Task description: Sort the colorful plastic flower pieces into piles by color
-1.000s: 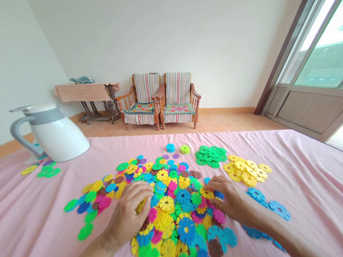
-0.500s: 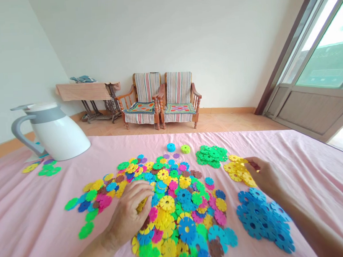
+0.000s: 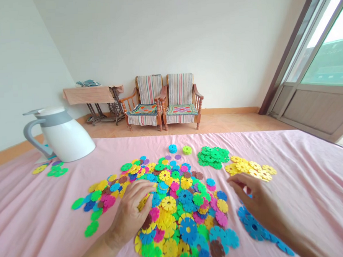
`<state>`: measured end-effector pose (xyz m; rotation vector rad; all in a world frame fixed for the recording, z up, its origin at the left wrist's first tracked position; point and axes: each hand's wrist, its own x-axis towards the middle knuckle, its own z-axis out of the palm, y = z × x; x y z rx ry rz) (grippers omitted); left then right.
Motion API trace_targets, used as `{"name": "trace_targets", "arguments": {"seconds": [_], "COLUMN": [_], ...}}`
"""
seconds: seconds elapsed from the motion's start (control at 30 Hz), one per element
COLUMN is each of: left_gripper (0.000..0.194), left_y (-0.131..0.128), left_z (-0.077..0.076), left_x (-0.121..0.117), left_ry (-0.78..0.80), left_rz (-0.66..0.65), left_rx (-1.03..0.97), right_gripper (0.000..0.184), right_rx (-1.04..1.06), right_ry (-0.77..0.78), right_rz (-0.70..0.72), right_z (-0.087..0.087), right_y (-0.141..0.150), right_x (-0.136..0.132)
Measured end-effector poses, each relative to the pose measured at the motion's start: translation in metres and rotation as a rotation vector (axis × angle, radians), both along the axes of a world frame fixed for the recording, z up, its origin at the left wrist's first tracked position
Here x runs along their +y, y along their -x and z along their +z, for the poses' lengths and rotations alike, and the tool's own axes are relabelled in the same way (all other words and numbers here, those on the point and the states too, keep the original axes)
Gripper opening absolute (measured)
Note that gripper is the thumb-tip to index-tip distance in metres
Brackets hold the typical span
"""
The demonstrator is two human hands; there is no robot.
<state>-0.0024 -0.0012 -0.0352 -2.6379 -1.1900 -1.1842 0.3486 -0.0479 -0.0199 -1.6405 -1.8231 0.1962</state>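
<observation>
On the pink cloth (image 3: 308,221): a white plastic jug (image 3: 61,138) stands at far left, beyond the discs.
Left hand (image 3: 130,211): fingers (image 3: 140,189) together, curled on the near left of the pile; whether they grip a disc, I cannot tell.
Pile: plastic snowflake discs (image 3: 175,209), mixed colours, mid-cloth, between both hands.
Right hand (image 3: 254,201): fingers (image 3: 237,182) apart, over blue discs (image 3: 254,227), just below a yellow heap (image 3: 250,169), with a green heap (image 3: 212,157) further along.

a pink sheet (image 3: 29,216) holds plastic snowflake discs (image 3: 188,229) and a white jug (image 3: 64,136).
</observation>
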Motion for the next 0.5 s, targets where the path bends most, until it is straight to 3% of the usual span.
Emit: {"name": "trace_targets", "arguments": {"seconds": [0.2, 0.5], "left_gripper": [0.020, 0.022], "left_y": [-0.010, -0.036], "left_z": [0.008, 0.018], "left_x": [0.016, 0.059], "left_ry": [0.116, 0.280], "left_rz": [0.042, 0.095], "left_rx": [0.102, 0.245], "right_gripper": [0.025, 0.016], "right_rx": [-0.089, -0.239], "right_ry": [-0.019, -0.188], "right_rz": [0.253, 0.348], "right_z": [-0.008, -0.032], "right_y": [0.040, 0.053], "right_x": [-0.045, -0.050]}}
